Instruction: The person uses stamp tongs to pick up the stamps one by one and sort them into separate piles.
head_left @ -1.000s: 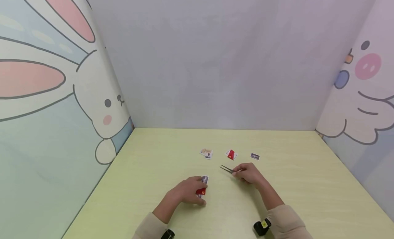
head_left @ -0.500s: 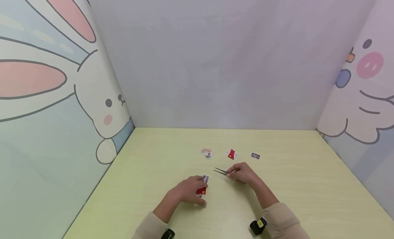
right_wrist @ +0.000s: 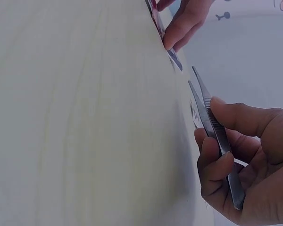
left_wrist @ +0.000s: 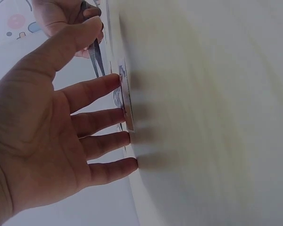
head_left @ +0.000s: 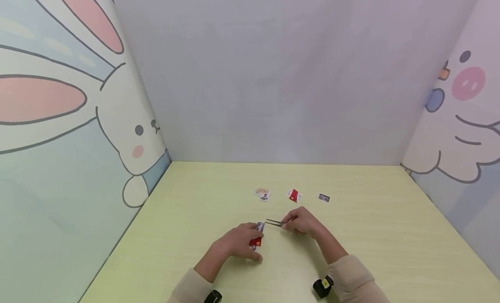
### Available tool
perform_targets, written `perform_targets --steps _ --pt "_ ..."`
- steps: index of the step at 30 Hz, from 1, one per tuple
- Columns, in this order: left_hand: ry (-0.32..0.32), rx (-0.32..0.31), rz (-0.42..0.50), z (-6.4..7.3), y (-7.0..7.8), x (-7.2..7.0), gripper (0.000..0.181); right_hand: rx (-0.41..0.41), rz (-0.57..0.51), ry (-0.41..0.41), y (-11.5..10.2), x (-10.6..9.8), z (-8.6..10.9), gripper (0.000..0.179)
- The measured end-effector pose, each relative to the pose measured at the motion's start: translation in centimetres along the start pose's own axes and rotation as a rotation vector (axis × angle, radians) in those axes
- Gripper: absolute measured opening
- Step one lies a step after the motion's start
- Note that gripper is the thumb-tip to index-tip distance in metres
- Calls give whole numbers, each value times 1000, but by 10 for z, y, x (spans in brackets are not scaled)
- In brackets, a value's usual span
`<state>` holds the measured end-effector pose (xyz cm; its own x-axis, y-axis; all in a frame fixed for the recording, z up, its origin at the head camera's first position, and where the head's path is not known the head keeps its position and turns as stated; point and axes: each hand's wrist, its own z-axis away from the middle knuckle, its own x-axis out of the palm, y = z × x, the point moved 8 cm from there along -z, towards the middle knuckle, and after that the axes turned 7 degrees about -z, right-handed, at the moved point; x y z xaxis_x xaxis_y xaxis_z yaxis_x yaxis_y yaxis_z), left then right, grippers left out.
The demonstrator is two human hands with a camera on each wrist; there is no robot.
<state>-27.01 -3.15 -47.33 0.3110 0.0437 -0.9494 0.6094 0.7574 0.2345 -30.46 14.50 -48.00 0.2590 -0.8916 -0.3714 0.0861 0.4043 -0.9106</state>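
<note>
My left hand (head_left: 237,241) rests its spread, fairly straight fingertips on small stamp-like picture pieces on the table. A grey-purple piece (head_left: 261,226) shows at the far end, a red piece (head_left: 256,242) nearer, and part of another lies below; the fingers hide the rest. Close to their right, my right hand (head_left: 301,220) pinches metal tweezers (right_wrist: 214,123) between thumb and fingers. The tweezers' two tips stand apart with nothing between them. They point left at the grey-purple piece, near its right edge; contact cannot be told.
Farther back on the pale wooden table (head_left: 211,194) lie a pale overlapping group of pieces (head_left: 263,194), a red-and-white group (head_left: 294,195) and a single dark piece (head_left: 324,198). A plain grey backdrop (head_left: 281,86) and cartoon-printed side walls surround the table.
My right hand has moved left and slightly nearer, bringing the tweezers' tips from open table up to the grey-purple piece. The left hand and the pieces have stayed in place.
</note>
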Motion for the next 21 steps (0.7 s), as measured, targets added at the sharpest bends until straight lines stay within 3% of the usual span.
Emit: perform_targets --steps 21 --pt "4 20 4 0 1 1 60 35 42 -33 -2 12 -4 4"
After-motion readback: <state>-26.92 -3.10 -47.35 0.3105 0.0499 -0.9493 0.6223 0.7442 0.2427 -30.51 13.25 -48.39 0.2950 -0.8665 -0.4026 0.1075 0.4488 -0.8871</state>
